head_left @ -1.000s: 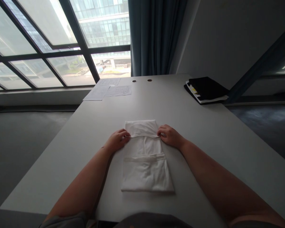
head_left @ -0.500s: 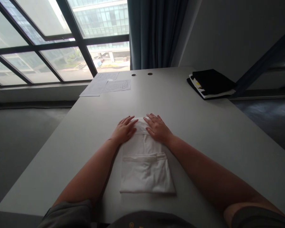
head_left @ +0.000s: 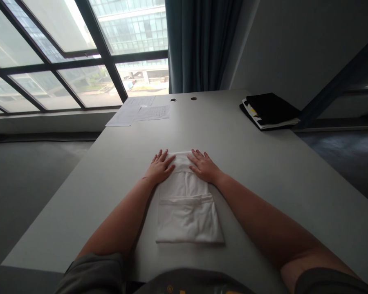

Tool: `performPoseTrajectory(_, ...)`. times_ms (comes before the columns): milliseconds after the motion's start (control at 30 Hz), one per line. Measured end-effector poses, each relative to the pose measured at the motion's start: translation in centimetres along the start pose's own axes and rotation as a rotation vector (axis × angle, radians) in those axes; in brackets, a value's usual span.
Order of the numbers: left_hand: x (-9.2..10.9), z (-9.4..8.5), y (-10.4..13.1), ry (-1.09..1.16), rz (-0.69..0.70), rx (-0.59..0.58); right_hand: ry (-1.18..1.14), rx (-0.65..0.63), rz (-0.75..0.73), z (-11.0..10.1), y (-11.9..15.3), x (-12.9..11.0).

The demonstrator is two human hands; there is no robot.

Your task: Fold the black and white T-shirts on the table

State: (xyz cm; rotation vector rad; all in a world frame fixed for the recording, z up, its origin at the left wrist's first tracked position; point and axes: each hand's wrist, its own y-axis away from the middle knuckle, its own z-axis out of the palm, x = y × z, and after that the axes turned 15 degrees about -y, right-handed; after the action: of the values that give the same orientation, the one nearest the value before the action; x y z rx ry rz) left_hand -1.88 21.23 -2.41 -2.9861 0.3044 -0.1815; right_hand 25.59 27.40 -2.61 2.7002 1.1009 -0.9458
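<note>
A white folded garment (head_left: 187,220) lies flat on the table in front of me, its near part doubled over and its far end turned back in a narrow band. My left hand (head_left: 160,166) rests on the far left corner of the cloth, fingers spread and pointing away from me. On the far right corner lies my right hand (head_left: 204,165), palm down with its fingers apart. Both hands press on the cloth without gripping it. What kind of garment it is I cannot tell.
The cloth lies on a wide white table (head_left: 98,196). Paper sheets (head_left: 151,112) lie at its far left, by the window (head_left: 88,81). A black folder (head_left: 271,109) with papers inside sits at the far right. Two cable holes (head_left: 194,98) are near the back edge, before a blue curtain (head_left: 199,49).
My left hand has shifted slightly outward, and its fingers are more spread. The right hand stays on the far right corner. The whole view has tilted a little.
</note>
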Motion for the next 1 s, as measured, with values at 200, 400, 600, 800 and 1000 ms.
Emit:
performPoseTrajectory(200, 1.8, -3.7, 7.2, 0.151, 0.142, 0.223, -0.233, 0.156, -0.421, -2.5, 7.1, -3.7)
performPoseTrajectory(400, 6.1, -6.2, 18.4, 0.087, 0.446, 0.085, -0.258, -0.201, -0.537, -1.5, 17.7, -8.2)
performPoseTrajectory(600, 5.9, -5.2, 20.6, 0.016, 0.417, 0.12, -0.203, -0.084, -0.477, -0.6, 19.3, -7.7)
performPoseTrajectory(800, 6.4, -4.5, 19.7, -0.008, 0.28, 0.123, -0.259, 0.001, -0.391, 0.0, 18.7, -7.5)
performPoseTrajectory(1000, 6.9, -4.7, 19.3, -0.016, 0.104, 0.05, -0.44, -0.006, -0.28, -0.7, 18.9, -7.2)
